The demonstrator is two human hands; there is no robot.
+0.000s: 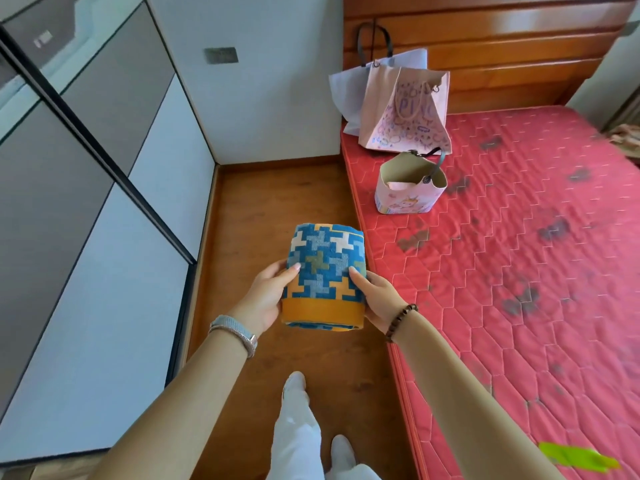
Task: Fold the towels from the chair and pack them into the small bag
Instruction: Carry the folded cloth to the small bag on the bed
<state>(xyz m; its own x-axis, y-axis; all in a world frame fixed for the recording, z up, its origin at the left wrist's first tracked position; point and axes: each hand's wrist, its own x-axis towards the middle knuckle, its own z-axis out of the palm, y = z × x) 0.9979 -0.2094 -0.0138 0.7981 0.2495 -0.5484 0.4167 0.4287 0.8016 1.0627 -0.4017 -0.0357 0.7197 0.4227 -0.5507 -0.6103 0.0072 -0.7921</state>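
Observation:
A folded towel (325,271), blue with a white and orange pattern and an orange band, is held in the air over the wooden floor. My left hand (266,296) grips its left side with the thumb on top. My right hand (375,297) grips its right side the same way. The small pink bag (408,188) stands open on the red mattress near the bed's left edge, beyond the towel and to its right. Something pale pink lies inside the bag. The chair is out of view.
A larger pink paper bag (405,109) and a white one (349,95) stand at the head of the red mattress (519,271). Grey and white wardrobe doors (97,202) line the left. My legs and feet stand on the narrow wooden floor strip (249,202).

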